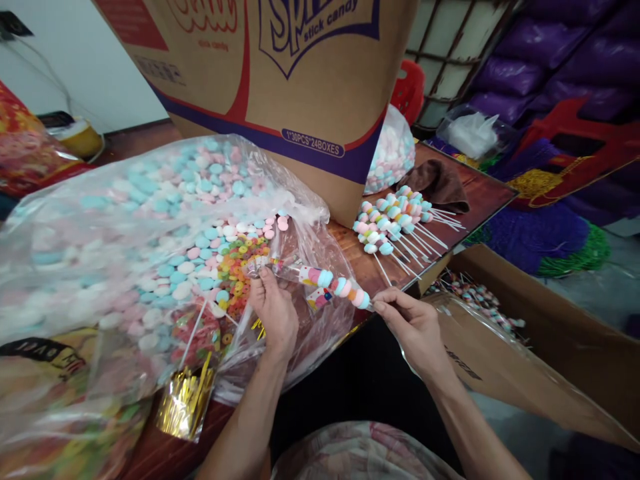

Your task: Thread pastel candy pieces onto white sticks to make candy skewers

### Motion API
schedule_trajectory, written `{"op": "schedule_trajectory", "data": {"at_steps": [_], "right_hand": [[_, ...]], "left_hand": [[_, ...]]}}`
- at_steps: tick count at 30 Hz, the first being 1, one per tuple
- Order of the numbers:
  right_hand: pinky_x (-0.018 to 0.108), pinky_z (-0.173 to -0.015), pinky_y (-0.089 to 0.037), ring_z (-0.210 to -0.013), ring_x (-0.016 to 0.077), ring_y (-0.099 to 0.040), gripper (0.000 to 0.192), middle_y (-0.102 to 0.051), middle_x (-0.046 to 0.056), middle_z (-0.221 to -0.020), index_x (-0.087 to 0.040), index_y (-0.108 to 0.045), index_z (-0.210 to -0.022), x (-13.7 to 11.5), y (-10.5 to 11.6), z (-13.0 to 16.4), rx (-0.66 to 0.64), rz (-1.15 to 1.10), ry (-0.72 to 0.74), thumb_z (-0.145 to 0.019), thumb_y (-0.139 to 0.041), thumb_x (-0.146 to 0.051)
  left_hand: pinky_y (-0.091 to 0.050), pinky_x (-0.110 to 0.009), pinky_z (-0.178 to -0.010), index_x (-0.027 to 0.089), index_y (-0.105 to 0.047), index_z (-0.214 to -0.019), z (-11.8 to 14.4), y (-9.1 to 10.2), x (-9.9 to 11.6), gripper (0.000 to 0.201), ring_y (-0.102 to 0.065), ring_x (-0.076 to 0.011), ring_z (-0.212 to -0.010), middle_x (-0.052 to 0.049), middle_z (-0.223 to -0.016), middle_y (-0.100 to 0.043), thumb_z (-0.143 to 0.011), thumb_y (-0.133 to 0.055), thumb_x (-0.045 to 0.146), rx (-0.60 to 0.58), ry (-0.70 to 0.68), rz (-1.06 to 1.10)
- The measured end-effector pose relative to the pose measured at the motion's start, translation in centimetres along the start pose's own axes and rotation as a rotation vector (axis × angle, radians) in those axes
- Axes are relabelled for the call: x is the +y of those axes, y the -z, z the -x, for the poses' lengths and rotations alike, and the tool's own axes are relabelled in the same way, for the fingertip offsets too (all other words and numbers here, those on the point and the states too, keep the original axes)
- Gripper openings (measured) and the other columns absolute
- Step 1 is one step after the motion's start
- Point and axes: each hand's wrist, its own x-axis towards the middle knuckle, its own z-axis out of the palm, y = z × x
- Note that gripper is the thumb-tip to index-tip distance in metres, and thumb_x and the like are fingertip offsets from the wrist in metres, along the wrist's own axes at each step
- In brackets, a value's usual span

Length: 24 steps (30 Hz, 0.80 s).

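Observation:
Between my two hands stretches a candy skewer [344,288] of pink, blue and orange pieces, in a clear wrapper [306,275] with colourful print. My left hand [276,313] is closed, thumb and fingertips pinching the wrapper's far-left end. At the other end, my right hand [415,327] pinches the near end of the skewer; whether it grips wrapper or stick I cannot tell. Below the skewer lies another printed wrapper piece [319,298]. Ring-shaped gummies [243,263] and pastel candies [187,267] spill from a big clear bag [280,180] beside my left hand.
A large cardboard box [270,107] stands behind. Finished-looking skewers [395,217] are piled on the table's right, near a brown cloth [435,183]. An open carton [540,307] with more skewers is at lower right. Gold twist ties [185,400] lie at front left.

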Motion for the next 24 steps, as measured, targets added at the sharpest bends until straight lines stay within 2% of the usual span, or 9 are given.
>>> {"op": "schedule_trajectory", "data": {"at_steps": [4,9,13,17,20,24], "right_hand": [[0.024,-0.05,-0.034,-0.058,0.0114,-0.045,0.019,-0.056,-0.001,-0.067,-0.017,-0.069,-0.078,0.7,-0.2,0.1,0.07,-0.063,-0.108,-0.086,-0.07,-0.034],[0.025,-0.055,-0.038,-0.061,0.0124,-0.047,0.02,-0.056,0.0,-0.068,-0.017,-0.068,-0.077,0.4,-0.6,0.2,0.072,-0.029,-0.085,-0.087,-0.068,-0.035],[0.027,-0.063,-0.043,-0.067,0.0143,-0.053,0.019,-0.059,0.0,-0.071,-0.018,-0.067,-0.075,-0.1,-0.9,0.1,0.08,0.097,0.04,-0.091,-0.062,-0.028],[0.028,-0.064,-0.045,-0.069,0.0145,-0.057,0.016,-0.062,0.001,-0.076,-0.019,-0.067,-0.079,-0.2,-1.1,0.2,0.101,0.191,0.213,-0.093,-0.06,-0.02],[0.029,-0.065,-0.049,-0.073,0.0156,-0.061,0.011,-0.065,0.003,-0.082,-0.02,-0.069,-0.088,0.0,-1.3,0.5,0.08,0.251,0.334,-0.094,-0.06,-0.016],[0.03,-0.067,-0.052,-0.076,0.0165,-0.063,0.012,-0.065,0.004,-0.085,-0.021,-0.069,-0.094,-0.1,-1.4,0.6,0.109,0.304,0.407,-0.095,-0.059,-0.014]], "left_hand": [[-0.058,-0.026,-0.069,0.022,-0.062,-0.089,0.2,-0.1,-0.1,0.028,-0.067,-0.0129,-0.072,0.002,-0.084,-0.068,-0.085,-0.07,0.048,0.002,-0.115,-0.054],[-0.058,-0.027,-0.066,0.019,-0.062,-0.083,0.3,0.1,-0.4,0.028,-0.067,-0.013,-0.066,0.002,-0.077,-0.068,-0.087,-0.069,0.047,-0.036,-0.06,-0.103],[-0.058,-0.028,-0.069,0.019,-0.062,-0.086,0.5,-0.1,0.1,0.03,-0.069,-0.0131,-0.069,-0.001,-0.084,-0.072,-0.082,-0.074,0.046,-0.072,0.051,-0.047],[-0.059,-0.034,-0.079,0.017,-0.062,-0.086,0.6,-0.3,0.4,0.028,-0.072,-0.0155,-0.075,-0.002,-0.083,-0.073,-0.08,-0.078,0.04,-0.091,0.236,0.036],[-0.057,-0.038,-0.089,0.016,-0.064,-0.088,0.4,-0.1,0.2,0.018,-0.073,-0.0178,-0.086,-0.005,-0.088,-0.075,-0.087,-0.072,0.032,-0.09,0.351,0.122],[-0.055,-0.04,-0.097,0.016,-0.066,-0.093,-0.1,0.3,-0.1,0.011,-0.073,-0.0166,-0.09,-0.006,-0.093,-0.076,-0.094,-0.061,0.025,-0.062,0.39,0.184]]}}
